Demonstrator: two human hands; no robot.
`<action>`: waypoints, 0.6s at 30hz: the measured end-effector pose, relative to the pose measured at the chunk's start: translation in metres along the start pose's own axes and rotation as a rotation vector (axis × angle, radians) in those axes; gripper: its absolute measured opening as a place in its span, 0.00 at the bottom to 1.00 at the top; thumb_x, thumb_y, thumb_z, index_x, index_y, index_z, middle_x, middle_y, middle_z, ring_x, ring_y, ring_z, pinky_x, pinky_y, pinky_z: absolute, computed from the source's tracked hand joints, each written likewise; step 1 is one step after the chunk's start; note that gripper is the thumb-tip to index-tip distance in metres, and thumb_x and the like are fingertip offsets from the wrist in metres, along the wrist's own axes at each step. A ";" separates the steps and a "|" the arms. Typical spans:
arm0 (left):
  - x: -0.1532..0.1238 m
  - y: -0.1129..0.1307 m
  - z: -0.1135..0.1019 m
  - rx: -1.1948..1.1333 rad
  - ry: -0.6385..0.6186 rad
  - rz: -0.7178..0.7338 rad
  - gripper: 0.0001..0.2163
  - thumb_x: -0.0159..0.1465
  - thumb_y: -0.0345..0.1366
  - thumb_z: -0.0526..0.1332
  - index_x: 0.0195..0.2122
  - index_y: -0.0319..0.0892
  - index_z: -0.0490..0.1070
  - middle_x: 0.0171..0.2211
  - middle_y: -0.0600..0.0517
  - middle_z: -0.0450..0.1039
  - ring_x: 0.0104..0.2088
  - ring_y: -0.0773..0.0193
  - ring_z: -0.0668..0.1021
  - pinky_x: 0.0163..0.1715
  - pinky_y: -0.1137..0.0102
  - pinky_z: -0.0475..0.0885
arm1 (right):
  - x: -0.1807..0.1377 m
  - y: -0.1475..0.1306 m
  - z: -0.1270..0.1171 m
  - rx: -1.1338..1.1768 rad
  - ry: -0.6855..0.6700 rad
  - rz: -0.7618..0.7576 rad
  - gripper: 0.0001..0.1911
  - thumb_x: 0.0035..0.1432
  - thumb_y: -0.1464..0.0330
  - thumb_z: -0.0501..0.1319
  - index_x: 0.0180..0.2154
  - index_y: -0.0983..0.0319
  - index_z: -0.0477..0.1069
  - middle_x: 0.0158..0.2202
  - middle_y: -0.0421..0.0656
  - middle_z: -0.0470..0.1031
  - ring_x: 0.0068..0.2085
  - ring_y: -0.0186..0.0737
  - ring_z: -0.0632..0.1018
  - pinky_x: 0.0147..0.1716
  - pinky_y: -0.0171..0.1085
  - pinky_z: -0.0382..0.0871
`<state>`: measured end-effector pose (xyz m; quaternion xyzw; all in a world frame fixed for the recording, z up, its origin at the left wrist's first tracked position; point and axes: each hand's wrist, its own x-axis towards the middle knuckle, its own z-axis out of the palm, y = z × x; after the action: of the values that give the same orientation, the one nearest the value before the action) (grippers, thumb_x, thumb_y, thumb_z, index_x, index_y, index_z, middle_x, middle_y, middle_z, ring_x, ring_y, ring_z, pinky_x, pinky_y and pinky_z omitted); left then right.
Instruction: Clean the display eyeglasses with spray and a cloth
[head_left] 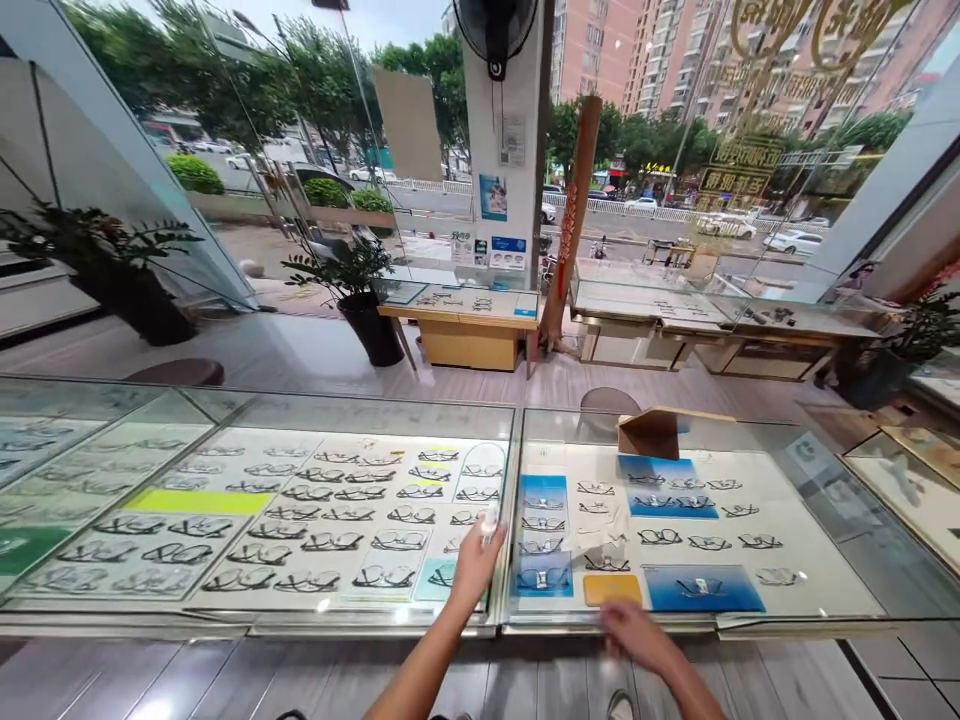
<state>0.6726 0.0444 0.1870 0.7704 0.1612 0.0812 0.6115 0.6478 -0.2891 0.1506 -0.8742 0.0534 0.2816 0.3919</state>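
Observation:
My left hand (474, 566) reaches over the glass top of a display counter (360, 620) and is closed around a small clear object (489, 522), perhaps a little spray bottle, held above the seam between two glass panels. My right hand (637, 632) hovers at the counter's near edge, by the right panel; motion smears its fingers. Under the glass lie rows of eyeglass frames (330, 541) on white trays. An orange card (612, 588) and blue display cards (701, 588) lie just beyond my right hand.
A brown folded stand (654, 432) sits on the right glass panel. More counters (465, 318) stand beyond a tiled aisle by the window. Potted plants (360, 290) and round stools (180, 372) stand in the aisle. Another case (900, 480) adjoins on the right.

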 end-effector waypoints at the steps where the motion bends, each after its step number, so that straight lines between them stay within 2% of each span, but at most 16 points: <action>1: -0.014 0.001 -0.017 -0.012 -0.012 -0.038 0.30 0.57 0.71 0.62 0.31 0.45 0.68 0.27 0.51 0.70 0.32 0.54 0.74 0.38 0.63 0.71 | 0.007 -0.016 -0.010 -0.048 0.069 -0.028 0.17 0.71 0.59 0.61 0.53 0.58 0.81 0.56 0.49 0.81 0.57 0.55 0.81 0.58 0.50 0.76; 2: -0.027 0.002 -0.033 -0.029 -0.030 -0.077 0.30 0.56 0.72 0.62 0.29 0.46 0.66 0.25 0.53 0.68 0.30 0.56 0.73 0.35 0.64 0.70 | 0.017 -0.033 -0.019 -0.097 0.161 -0.045 0.19 0.70 0.61 0.59 0.57 0.57 0.80 0.61 0.50 0.79 0.64 0.57 0.77 0.63 0.49 0.71; 4: -0.054 0.003 -0.059 -0.076 -0.074 -0.147 0.32 0.54 0.74 0.63 0.26 0.47 0.63 0.22 0.55 0.64 0.27 0.58 0.70 0.32 0.65 0.68 | 0.036 -0.061 -0.027 -0.197 0.324 -0.037 0.28 0.67 0.62 0.58 0.65 0.60 0.74 0.73 0.56 0.67 0.74 0.64 0.64 0.70 0.54 0.61; 6: -0.078 0.004 -0.080 -0.134 -0.122 -0.203 0.32 0.52 0.74 0.65 0.26 0.46 0.65 0.22 0.54 0.65 0.27 0.59 0.70 0.33 0.65 0.68 | 0.049 -0.083 -0.021 -0.277 0.410 -0.003 0.30 0.64 0.63 0.57 0.66 0.64 0.73 0.75 0.62 0.61 0.75 0.72 0.60 0.70 0.61 0.57; 9: -0.107 0.011 -0.104 -0.216 -0.197 -0.270 0.33 0.47 0.74 0.68 0.27 0.45 0.71 0.23 0.51 0.71 0.28 0.57 0.73 0.35 0.64 0.70 | 0.047 -0.107 0.006 -0.324 0.455 -0.014 0.25 0.64 0.65 0.55 0.55 0.68 0.80 0.64 0.68 0.72 0.68 0.75 0.71 0.66 0.62 0.63; 11: -0.118 0.015 -0.114 -0.265 -0.236 -0.299 0.35 0.44 0.75 0.70 0.26 0.44 0.73 0.26 0.49 0.75 0.32 0.54 0.76 0.39 0.62 0.72 | 0.036 -0.120 0.030 -0.306 0.436 -0.087 0.20 0.63 0.65 0.56 0.47 0.65 0.82 0.54 0.64 0.78 0.61 0.71 0.78 0.63 0.56 0.69; 13: -0.119 0.017 -0.118 -0.318 -0.259 -0.320 0.35 0.42 0.75 0.72 0.27 0.44 0.76 0.33 0.46 0.78 0.41 0.50 0.79 0.46 0.61 0.73 | 0.020 -0.132 0.058 -0.261 0.392 -0.210 0.17 0.64 0.63 0.57 0.45 0.61 0.81 0.50 0.58 0.81 0.59 0.64 0.81 0.61 0.50 0.72; 15: -0.113 0.018 -0.113 -0.383 -0.302 -0.368 0.36 0.42 0.75 0.73 0.32 0.44 0.79 0.38 0.45 0.79 0.47 0.47 0.79 0.48 0.60 0.74 | 0.000 -0.142 0.089 -0.204 0.336 -0.348 0.16 0.68 0.60 0.56 0.49 0.56 0.78 0.51 0.51 0.82 0.56 0.57 0.83 0.57 0.46 0.76; 17: -0.103 0.021 -0.101 -0.459 -0.374 -0.439 0.37 0.44 0.74 0.73 0.39 0.45 0.80 0.39 0.45 0.79 0.45 0.48 0.80 0.45 0.59 0.76 | -0.020 -0.150 0.116 -0.148 0.295 -0.448 0.13 0.68 0.57 0.59 0.48 0.53 0.75 0.45 0.45 0.83 0.47 0.53 0.85 0.49 0.44 0.79; 18: -0.097 0.023 -0.092 -0.493 -0.413 -0.474 0.37 0.45 0.74 0.73 0.41 0.45 0.80 0.39 0.45 0.79 0.43 0.50 0.80 0.43 0.59 0.77 | -0.029 -0.153 0.126 -0.094 0.312 -0.536 0.10 0.67 0.58 0.60 0.46 0.53 0.74 0.43 0.44 0.82 0.46 0.54 0.85 0.47 0.46 0.80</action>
<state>0.5558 0.0905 0.2381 0.5422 0.1837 -0.1827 0.7993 0.6145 -0.0973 0.1991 -0.9070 -0.1324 0.0329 0.3983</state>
